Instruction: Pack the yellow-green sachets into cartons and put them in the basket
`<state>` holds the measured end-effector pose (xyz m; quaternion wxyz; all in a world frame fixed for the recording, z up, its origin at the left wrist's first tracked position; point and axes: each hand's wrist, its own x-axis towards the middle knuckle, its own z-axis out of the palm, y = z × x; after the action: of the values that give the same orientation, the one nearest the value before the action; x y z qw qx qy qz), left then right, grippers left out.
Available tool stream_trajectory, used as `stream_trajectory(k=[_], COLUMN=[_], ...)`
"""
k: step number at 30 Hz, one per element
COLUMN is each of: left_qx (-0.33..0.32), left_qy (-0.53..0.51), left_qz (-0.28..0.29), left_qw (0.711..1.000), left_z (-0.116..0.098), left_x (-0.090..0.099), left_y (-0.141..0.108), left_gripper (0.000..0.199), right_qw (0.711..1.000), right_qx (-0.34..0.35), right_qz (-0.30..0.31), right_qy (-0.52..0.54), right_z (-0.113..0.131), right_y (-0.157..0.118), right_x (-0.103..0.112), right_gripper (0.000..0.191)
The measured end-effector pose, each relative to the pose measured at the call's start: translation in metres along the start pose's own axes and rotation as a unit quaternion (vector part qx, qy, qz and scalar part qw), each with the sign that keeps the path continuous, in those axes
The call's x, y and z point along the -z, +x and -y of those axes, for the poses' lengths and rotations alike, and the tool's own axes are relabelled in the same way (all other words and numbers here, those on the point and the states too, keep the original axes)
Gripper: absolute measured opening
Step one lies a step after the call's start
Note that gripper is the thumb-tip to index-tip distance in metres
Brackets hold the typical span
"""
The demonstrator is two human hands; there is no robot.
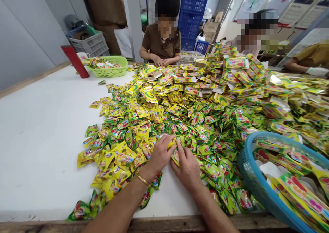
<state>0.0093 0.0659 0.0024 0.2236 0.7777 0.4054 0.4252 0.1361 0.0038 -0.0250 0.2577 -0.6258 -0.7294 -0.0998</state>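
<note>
Both hands meet over the near middle of the table, closed around a small yellow candy box (175, 156) with a coloured print. My left hand (161, 153), with a gold bangle at the wrist, has its fingers bent over the far end. Whether the yellow bit at its fingertips is a packet or part of the box, I cannot tell. My right hand (189, 166) grips the box from the right, hiding much of it. Yellow candy packets (123, 157) lie left of the hands; green candy packets (214, 171) lie to the right.
A blue basket (248, 157) of printed boxes stands at the near right. Candy boxes (195, 78) are heaped behind the packets. Far left are a green basket (120, 70) and a red cylinder-like object (75, 62). Co-workers (164, 37) sit across the white table (46, 133).
</note>
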Motion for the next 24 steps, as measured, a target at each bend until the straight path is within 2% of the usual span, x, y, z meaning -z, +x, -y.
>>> stream_trajectory(k=[6,8,10,12,14,15,21,24], left_qx=[-0.017,0.027,0.101,0.155,0.164,0.159,0.101,0.103], left_qy=[-0.02,-0.05,-0.099,-0.135,-0.134,-0.12,-0.043,0.015], left_qz=[-0.007,0.007,0.069,0.171,0.248,0.265,0.279,0.266], left_qw=[1.0,0.998,0.988,0.964,0.945,0.943,0.954,0.958], left_z=[-0.008,-0.009,-0.005,0.0,0.005,0.006,0.003,-0.001], left_x=[-0.002,0.002,0.009,0.019,0.027,0.03,0.034,0.03], left_y=[-0.005,-0.001,0.004,0.01,0.014,0.014,0.013,0.011], left_gripper=[0.022,0.024,0.027,0.028,0.028,0.028,0.022,0.024], right_qw=[1.0,1.0,0.999,0.998,0.996,0.994,0.99,0.99], right_qx=[-0.007,-0.002,0.017,0.05,0.086,0.101,0.133,0.138], right_qz=[-0.018,-0.021,-0.02,-0.014,-0.004,0.003,0.016,0.015], right_qy=[-0.006,-0.018,-0.028,-0.032,-0.034,-0.037,-0.044,-0.038], right_z=[-0.005,-0.008,-0.01,-0.011,-0.011,-0.011,-0.006,-0.003], right_y=[0.0,0.0,-0.001,-0.001,-0.002,-0.002,-0.004,-0.003], right_x=[0.002,0.004,0.007,0.009,0.01,0.01,0.008,0.007], right_gripper=[0.06,0.061,0.062,0.063,0.063,0.063,0.061,0.061])
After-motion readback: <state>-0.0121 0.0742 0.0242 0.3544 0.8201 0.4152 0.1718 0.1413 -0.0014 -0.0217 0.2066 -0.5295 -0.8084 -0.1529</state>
